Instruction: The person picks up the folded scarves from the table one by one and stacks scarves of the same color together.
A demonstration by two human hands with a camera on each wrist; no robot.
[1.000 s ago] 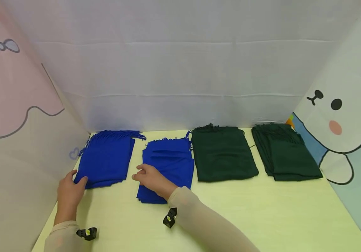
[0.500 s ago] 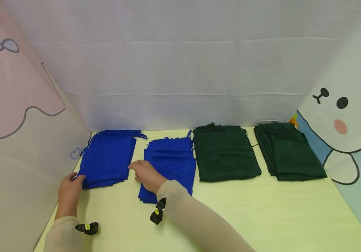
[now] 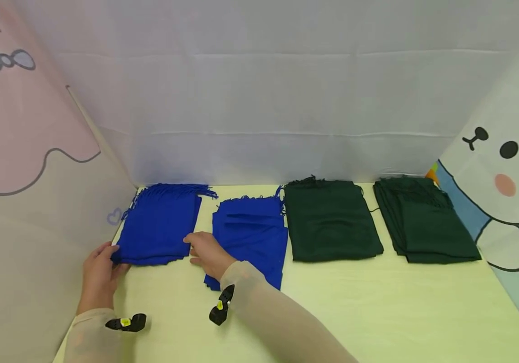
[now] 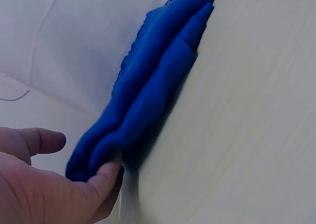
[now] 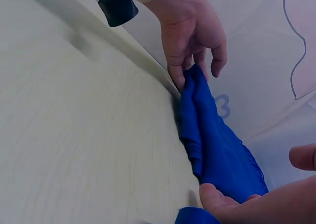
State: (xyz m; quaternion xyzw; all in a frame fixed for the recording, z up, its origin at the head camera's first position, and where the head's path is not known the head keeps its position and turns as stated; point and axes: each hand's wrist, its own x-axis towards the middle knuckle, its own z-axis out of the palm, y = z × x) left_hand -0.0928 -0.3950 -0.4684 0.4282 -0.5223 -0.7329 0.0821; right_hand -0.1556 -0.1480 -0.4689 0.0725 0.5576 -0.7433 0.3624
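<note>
A folded blue scarf (image 3: 159, 227) with a fringed far edge lies at the left of the table. My left hand (image 3: 98, 275) grips its near left corner; one digit reaches under the near edge while another finger (image 4: 49, 140) stands off to the side. That corner rises a little. At the scarf's near right corner is my right hand (image 3: 209, 254), with fingertips on either side of the edge. In the right wrist view the thumb (image 5: 212, 194) overlaps the cloth. My right forearm crosses above a second folded blue scarf (image 3: 259, 237).
Two folded dark green scarves, one in the middle (image 3: 332, 222) and one at the right (image 3: 432, 222), complete the row. A white cloth wall (image 3: 259, 101) stands behind. The printed left panel (image 3: 37, 227) rises close beside my left hand. The pale yellow table (image 3: 332, 312) extends forward.
My right hand has moved left from over the second blue scarf to the first one's right corner. My left hand's digit has slid under the near edge, lifting that corner slightly.
</note>
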